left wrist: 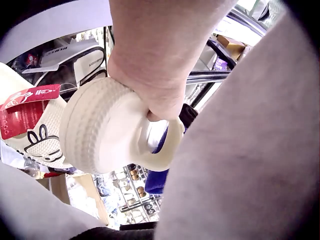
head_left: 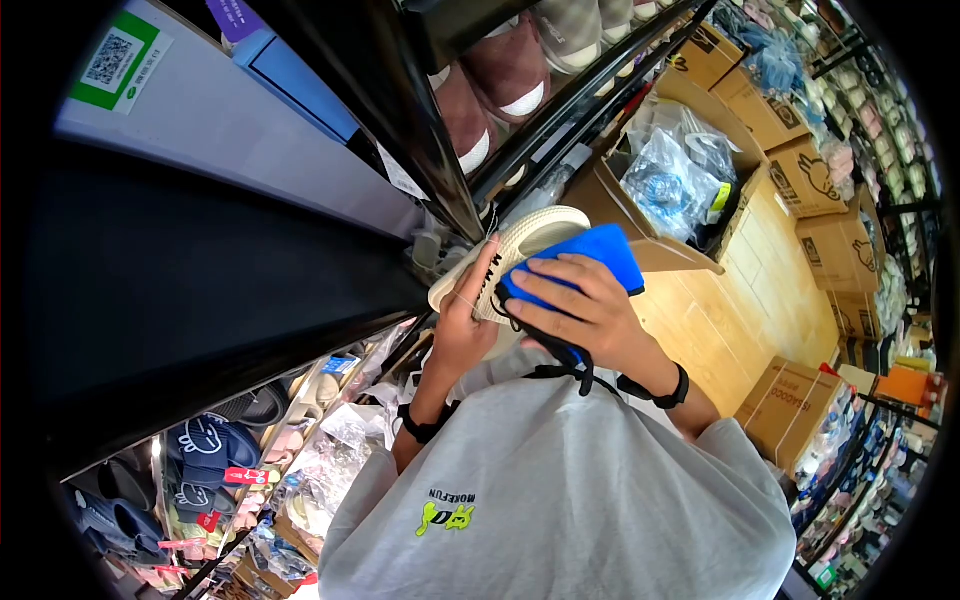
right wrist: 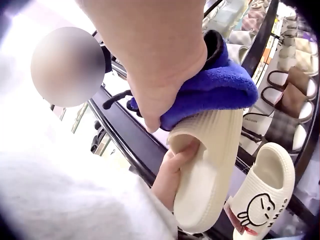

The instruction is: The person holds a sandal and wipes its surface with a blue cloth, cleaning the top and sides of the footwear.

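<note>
In the right-wrist view, the right hand (right wrist: 162,87) grips a cloth (right wrist: 215,90) against the 12 o'clock end of a slide (right wrist: 197,195); the left hand (right wrist: 175,166) grips that slide. Wiping looks under way, its extent unclear; at 4 o'clock, a second slide (right wrist: 260,192) seems left to do

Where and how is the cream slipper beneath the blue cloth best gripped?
Probably by the strap's edge at the foot opening, approaching from the open heel end: the opening already admits a digit of the left hand, while the blue cloth under the right hand covers the cream slipper's toe end.
</note>
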Tool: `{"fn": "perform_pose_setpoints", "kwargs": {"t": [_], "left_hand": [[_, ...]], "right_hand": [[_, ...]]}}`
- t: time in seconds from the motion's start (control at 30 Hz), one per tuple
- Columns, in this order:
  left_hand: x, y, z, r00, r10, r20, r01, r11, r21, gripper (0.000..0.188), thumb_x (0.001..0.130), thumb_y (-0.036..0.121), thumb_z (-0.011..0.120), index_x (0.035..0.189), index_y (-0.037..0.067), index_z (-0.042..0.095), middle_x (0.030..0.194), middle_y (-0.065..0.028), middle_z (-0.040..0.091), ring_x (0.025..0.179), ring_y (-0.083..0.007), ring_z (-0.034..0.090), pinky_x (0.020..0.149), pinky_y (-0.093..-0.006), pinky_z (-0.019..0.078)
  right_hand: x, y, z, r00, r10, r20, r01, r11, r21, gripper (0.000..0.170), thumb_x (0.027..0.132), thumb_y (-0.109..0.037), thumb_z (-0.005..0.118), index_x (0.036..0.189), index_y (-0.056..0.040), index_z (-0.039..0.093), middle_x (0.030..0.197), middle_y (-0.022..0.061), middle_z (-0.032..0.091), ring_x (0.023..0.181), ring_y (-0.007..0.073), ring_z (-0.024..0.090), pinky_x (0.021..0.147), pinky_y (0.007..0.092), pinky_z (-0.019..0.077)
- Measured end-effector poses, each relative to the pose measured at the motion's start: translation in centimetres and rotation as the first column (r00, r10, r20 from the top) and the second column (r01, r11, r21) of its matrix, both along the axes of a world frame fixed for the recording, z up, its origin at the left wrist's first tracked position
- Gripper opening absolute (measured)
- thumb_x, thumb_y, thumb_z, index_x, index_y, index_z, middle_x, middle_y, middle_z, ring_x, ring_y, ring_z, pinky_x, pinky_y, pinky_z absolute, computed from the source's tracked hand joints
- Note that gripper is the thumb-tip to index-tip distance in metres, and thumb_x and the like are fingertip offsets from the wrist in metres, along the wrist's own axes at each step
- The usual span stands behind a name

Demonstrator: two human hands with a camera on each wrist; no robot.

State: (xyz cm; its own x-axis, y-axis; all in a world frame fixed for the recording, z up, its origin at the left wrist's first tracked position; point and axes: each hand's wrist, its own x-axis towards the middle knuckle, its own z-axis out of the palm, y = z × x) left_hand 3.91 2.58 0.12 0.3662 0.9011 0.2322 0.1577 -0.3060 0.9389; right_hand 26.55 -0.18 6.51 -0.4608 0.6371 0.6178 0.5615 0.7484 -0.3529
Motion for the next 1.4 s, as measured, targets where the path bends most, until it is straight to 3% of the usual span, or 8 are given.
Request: {"fn": "perform_pose_setpoints", "kwargs": {"t": [0.2,0.4,0.57,0.8,0.97,1.13,1.2,1.4], "left_hand": [[-0.2,-0.1,-0.3,0.999,0.008,-0.053,-0.004,0.996,0.084,0.076,0.093,-0.013,0.06,0.167,-0.006,0.043,0.16,-0.0271,0.06,0.146,-0.0308,0.062,0.12,-0.0388,0.0472],[-0.2,-0.2,-0.8,0.999,0.026,-0.022,-0.024,0.995,0.094,0.077,0.092,-0.015,0.058,0.167,-0.006,0.043,0.16,-0.0256,0.061,0.146,-0.0289,0.062,0.121,-0.0378,0.0464],[-0.5,-0.1,-0.5,0.997,0.017,-0.076,-0.013,0.999,0.048,0.079,0.09,-0.016,0.057,0.168,-0.005,0.042,0.164,-0.0252,0.058,0.148,-0.0286,0.06,0.122,-0.0381,0.0452],[-0.6,0.0,0.3,0.999,0.016,-0.035,-0.014,0.997,0.08,0.081,0.088,-0.016,0.052,0.168,-0.005,0.043,0.162,-0.026,0.059,0.147,-0.0294,0.061,0.122,-0.0382,0.0447],[-0.8,-0.1,0.5,0.999,0.023,-0.044,-0.023,1.0,0.009,0.081,0.088,-0.015,0.051,0.168,-0.005,0.042,0.16,-0.0268,0.06,0.146,-0.0302,0.062,0.12,-0.0379,0.0452],[-0.9,0.0,0.5,0.999,0.029,-0.042,-0.027,0.999,0.029,0.08,0.089,-0.015,0.052,0.168,-0.004,0.043,0.157,-0.027,0.063,0.144,-0.0275,0.063,0.119,-0.0373,0.0465],[-1.0,-0.2,0.5,0.999,0.034,-0.04,-0.035,0.999,-0.004,0.088,0.084,-0.014,0.053,0.17,0.001,0.043,0.158,-0.0277,0.061,0.148,-0.0379,0.06,0.124,-0.0414,0.0429],[-1.0,-0.1,0.5,0.999,0.02,-0.036,-0.021,1.0,-0.02,0.087,0.085,-0.013,0.055,0.17,0.002,0.043,0.157,-0.0278,0.061,0.148,-0.0388,0.06,0.123,-0.0414,0.0438]], "right_hand": [[0.6,0.3,-0.2,0.997,-0.059,-0.054,0.054,0.996,-0.076,0.051,0.087,-0.033,0.089,0.134,-0.0153,0.078,0.146,0.0062,0.072,0.133,0.0303,0.069,0.11,0.0482,0.0555],[0.5,0.4,-0.1,0.998,0.046,-0.043,-0.049,0.996,-0.069,0.053,0.085,-0.034,0.09,0.134,-0.0161,0.078,0.145,0.0047,0.073,0.134,0.0308,0.068,0.111,0.0487,0.0544],[0.8,1.1,0.0,0.995,-0.087,-0.054,0.083,0.993,-0.08,0.053,0.085,-0.033,0.089,0.134,-0.0153,0.078,0.143,0.0053,0.073,0.131,0.032,0.069,0.11,0.0488,0.0555],[-0.3,0.6,-0.1,0.998,0.062,-0.011,-0.062,0.997,-0.053,0.048,0.088,-0.031,0.086,0.133,-0.0158,0.078,0.144,0.0059,0.072,0.133,0.0312,0.068,0.112,0.0498,0.0544],[-0.1,1.1,0.4,0.997,-0.049,-0.064,0.043,0.995,-0.093,0.051,0.087,-0.031,0.088,0.134,-0.0169,0.079,0.146,0.0048,0.072,0.135,0.031,0.067,0.113,0.0495,0.0536],[-0.5,1.1,0.0,0.998,0.039,-0.044,-0.041,0.998,-0.041,0.054,0.084,-0.031,0.091,0.134,-0.0157,0.079,0.146,0.0062,0.072,0.134,0.0314,0.067,0.112,0.0509,0.054],[-0.2,1.5,0.1,0.997,0.01,-0.082,-0.015,0.998,-0.056,0.052,0.084,-0.033,0.092,0.131,-0.0132,0.081,0.145,0.0089,0.074,0.132,0.0348,0.069,0.11,0.0531,0.0544],[-0.5,1.0,0.0,0.999,0.006,-0.05,-0.008,0.999,-0.035,0.052,0.086,-0.031,0.089,0.134,-0.0151,0.078,0.146,0.0061,0.072,0.132,0.0307,0.068,0.112,0.0506,0.0544]]}}
